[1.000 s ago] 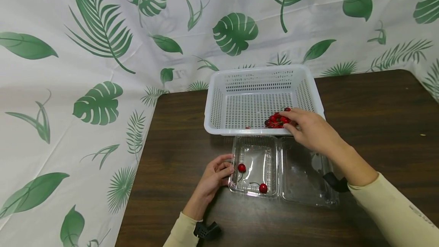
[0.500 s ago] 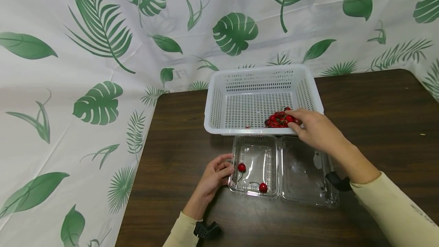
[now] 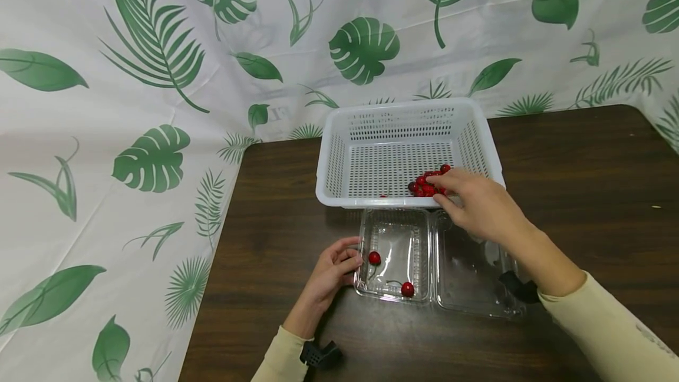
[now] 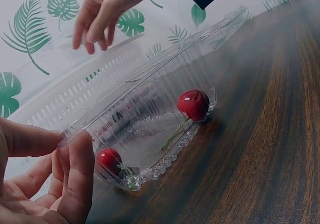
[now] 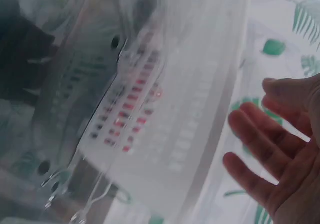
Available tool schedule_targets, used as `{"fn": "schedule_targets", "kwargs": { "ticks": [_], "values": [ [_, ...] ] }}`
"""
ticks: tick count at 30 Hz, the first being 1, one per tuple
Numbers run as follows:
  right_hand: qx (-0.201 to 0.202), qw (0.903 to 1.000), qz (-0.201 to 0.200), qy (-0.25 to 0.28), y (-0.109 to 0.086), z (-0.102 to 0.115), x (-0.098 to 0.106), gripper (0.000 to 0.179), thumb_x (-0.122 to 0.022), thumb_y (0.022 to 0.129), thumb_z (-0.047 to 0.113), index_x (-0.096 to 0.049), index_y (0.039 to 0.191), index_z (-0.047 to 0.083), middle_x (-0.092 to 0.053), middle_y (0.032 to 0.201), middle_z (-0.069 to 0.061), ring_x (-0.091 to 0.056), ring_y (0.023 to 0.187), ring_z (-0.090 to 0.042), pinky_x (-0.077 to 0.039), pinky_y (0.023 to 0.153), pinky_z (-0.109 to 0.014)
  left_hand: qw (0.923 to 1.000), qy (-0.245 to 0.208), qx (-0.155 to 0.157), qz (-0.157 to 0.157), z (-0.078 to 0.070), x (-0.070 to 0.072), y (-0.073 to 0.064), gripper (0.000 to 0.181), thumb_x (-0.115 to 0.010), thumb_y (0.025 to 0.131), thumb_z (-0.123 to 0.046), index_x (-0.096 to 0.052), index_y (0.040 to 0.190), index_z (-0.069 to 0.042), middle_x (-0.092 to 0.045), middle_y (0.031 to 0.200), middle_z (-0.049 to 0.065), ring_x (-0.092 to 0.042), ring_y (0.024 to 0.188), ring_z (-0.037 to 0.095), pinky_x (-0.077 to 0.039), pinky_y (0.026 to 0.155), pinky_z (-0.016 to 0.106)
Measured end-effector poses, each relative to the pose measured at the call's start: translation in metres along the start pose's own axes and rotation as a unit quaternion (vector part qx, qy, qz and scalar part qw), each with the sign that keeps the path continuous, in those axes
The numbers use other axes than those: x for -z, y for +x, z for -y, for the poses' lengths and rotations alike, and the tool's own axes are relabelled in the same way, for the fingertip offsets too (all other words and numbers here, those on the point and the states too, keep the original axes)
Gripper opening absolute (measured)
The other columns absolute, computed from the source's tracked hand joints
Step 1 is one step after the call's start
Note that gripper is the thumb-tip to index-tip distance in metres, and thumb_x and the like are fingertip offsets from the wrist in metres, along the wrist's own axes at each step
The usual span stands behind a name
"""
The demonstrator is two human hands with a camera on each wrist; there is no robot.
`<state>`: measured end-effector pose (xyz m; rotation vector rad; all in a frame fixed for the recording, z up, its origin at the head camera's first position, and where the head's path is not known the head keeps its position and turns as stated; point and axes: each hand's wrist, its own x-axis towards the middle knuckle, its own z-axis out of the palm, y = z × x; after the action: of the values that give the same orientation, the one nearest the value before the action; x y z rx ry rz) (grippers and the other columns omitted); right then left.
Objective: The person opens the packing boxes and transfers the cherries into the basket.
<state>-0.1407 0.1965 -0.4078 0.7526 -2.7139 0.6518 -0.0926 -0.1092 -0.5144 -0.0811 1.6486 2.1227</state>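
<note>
My left hand (image 3: 329, 273) pinches the left rim of a clear plastic clamshell container (image 3: 391, 252), thumb and fingers on the edge in the left wrist view. Two red cherries with stems lie in it, one cherry (image 3: 374, 258) toward the left and another cherry (image 3: 407, 289) near the front. Over the right front corner of a white perforated basket (image 3: 398, 112), my right hand (image 3: 480, 202) reaches above a pile of cherries (image 3: 421, 186), partly covering them. In the right wrist view the fingers of this hand (image 5: 280, 144) are loosely bent and apart, holding nothing.
The container's clear lid (image 3: 469, 276) lies opened flat to its right, under my right forearm. The basket stands directly behind the container on a dark wooden table (image 3: 276, 205). A white sheet with green leaves (image 3: 297, 75) hangs behind and to the left.
My right hand shifts slightly right over the cherries, then back left, its fingertips now farther over the pile. The left hand and the two cherries in the container stay put.
</note>
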Motion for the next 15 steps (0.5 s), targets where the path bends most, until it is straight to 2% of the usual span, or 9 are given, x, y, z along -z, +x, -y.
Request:
{"fn": "schedule_targets", "kwargs": {
  "ticks": [4, 8, 11, 15],
  "values": [
    [0.099, 0.9949, -0.020, 0.000, 0.001, 0.014, -0.013, 0.032, -0.076, 0.083, 0.013, -0.071, 0.114, 0.008, -0.068, 0.100, -0.004, -0.061, 0.075, -0.019, -0.051, 0.064, -0.037, 1.0000, 0.000, -0.001, -0.001, 0.000, 0.000, 0.000, 0.045, -0.063, 0.090, 0.003, -0.050, 0.134, 0.002, -0.056, 0.090, 0.002, -0.055, 0.073, 0.010, -0.050, 0.054, 0.022],
    [0.180, 0.9833, 0.029, 0.009, -0.003, 0.031, -0.033, 0.030, -0.078, 0.081, 0.013, -0.073, 0.111, 0.010, -0.065, 0.101, 0.001, -0.062, 0.083, -0.014, -0.054, 0.071, -0.034, 1.0000, 0.002, 0.002, -0.001, -0.001, -0.001, 0.001, 0.045, -0.062, 0.091, 0.003, -0.050, 0.134, 0.003, -0.056, 0.090, 0.002, -0.055, 0.073, 0.010, -0.050, 0.054, 0.023],
    [0.207, 0.9741, 0.090, 0.006, -0.008, 0.043, -0.050, 0.030, -0.078, 0.081, 0.011, -0.073, 0.111, 0.011, -0.065, 0.107, -0.001, -0.064, 0.093, -0.016, -0.055, 0.078, -0.035, 1.0000, 0.004, 0.004, -0.001, -0.001, -0.001, 0.001, 0.044, -0.062, 0.091, 0.003, -0.050, 0.134, 0.003, -0.057, 0.090, 0.002, -0.054, 0.073, 0.010, -0.050, 0.054, 0.023],
    [0.213, 0.9654, 0.149, -0.005, -0.012, 0.056, -0.069, 0.030, -0.075, 0.084, 0.012, -0.072, 0.114, 0.013, -0.064, 0.118, -0.004, -0.063, 0.105, -0.021, -0.055, 0.084, -0.037, 1.0000, 0.003, 0.003, 0.002, -0.001, -0.001, 0.000, 0.044, -0.061, 0.091, 0.003, -0.049, 0.134, 0.003, -0.057, 0.089, 0.001, -0.055, 0.073, 0.010, -0.050, 0.054, 0.022]
  ]
}}
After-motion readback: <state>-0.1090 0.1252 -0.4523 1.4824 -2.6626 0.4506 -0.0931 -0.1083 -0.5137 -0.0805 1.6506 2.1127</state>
